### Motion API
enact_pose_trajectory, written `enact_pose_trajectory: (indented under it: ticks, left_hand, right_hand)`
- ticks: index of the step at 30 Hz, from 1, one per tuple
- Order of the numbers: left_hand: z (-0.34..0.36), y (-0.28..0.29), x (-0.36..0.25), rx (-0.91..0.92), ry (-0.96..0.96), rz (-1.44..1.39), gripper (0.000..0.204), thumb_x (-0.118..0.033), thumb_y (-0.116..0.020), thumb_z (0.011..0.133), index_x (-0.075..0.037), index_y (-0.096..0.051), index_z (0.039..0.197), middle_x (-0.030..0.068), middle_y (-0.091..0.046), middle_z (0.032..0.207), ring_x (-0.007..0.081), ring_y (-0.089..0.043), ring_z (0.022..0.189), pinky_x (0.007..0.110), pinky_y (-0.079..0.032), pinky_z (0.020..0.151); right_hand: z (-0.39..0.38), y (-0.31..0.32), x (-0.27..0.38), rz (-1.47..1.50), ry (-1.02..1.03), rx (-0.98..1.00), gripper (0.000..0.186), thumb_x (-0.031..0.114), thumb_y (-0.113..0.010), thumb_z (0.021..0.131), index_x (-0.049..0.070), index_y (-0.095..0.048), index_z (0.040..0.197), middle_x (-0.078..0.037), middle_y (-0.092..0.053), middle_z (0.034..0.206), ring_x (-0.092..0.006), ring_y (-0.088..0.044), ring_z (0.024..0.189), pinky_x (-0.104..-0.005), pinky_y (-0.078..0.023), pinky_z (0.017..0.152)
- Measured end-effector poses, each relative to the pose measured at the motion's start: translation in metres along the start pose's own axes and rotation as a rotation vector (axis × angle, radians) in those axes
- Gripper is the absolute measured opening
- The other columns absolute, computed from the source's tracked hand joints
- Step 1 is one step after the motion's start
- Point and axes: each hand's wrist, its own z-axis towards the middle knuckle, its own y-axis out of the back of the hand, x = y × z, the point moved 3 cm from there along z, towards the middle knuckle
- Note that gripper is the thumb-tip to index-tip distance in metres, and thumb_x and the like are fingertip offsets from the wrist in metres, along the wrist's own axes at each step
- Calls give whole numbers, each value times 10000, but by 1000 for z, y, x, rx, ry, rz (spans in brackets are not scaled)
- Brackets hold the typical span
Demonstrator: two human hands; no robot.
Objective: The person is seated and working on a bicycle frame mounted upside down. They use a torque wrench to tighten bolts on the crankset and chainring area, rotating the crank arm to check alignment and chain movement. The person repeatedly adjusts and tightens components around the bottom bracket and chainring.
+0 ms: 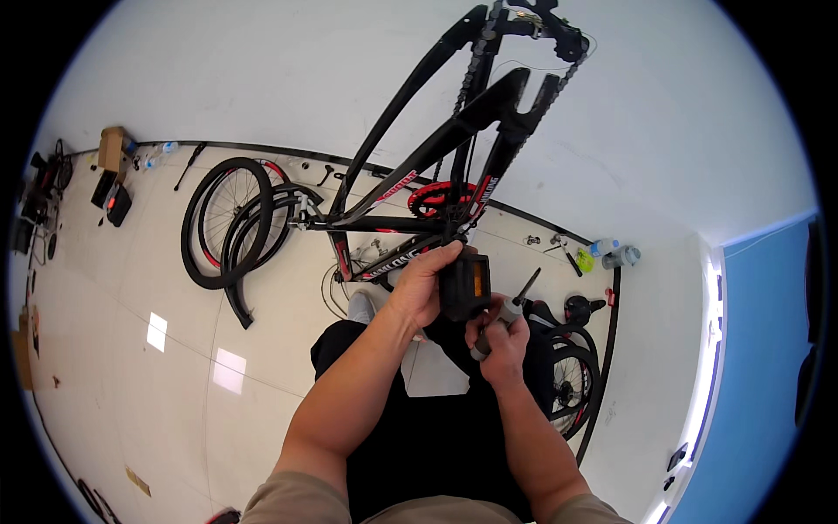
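A black bicycle frame (454,122) stands in front of me, leaning near the white wall, with a red chainring (428,199) and a chain on it. My left hand (419,286) is closed on the left side of a black bicycle pedal (463,293) with an orange reflector, just below the frame. To the right of the pedal, my right hand (504,345) grips the grey handle of a screwdriver (509,316). Its blade points up and to the right, apart from the pedal. Part of the left hand's fingers is hidden behind the pedal.
Loose tyres and a wheel (225,223) lie on the tiled floor at the left. Another wheel (572,384) rests by my right leg. Plastic bottles (621,257) stand along the right wall. A cardboard box (112,148) and tools lie at the far left.
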Motion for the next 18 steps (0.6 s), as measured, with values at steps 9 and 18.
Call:
enact_pose_trajectory:
  ticks: [9, 18]
  left_hand:
    - [-7, 7, -10, -51, -36, -71, 680, -614, -468, 981, 21, -677, 1102, 174, -710, 1077, 284, -678, 1009, 440, -523, 957]
    - [-28, 5, -36, 183, -220, -471, 890, -689, -256, 989, 90, -544, 1311, 261, -539, 1389, 405, -431, 1378, 555, -289, 1186]
  right_hand:
    - [4, -13, 9, -220, 36, -276, 161, 43, -707, 867, 8, -649, 1013, -27, -634, 730, -97, -541, 526, -245, -421, 484]
    - [18, 21, 12, 86, 38, -331, 123, 132, -637, 913, 20, -600, 949, -136, -696, 828, -136, -552, 513, -266, -434, 459]
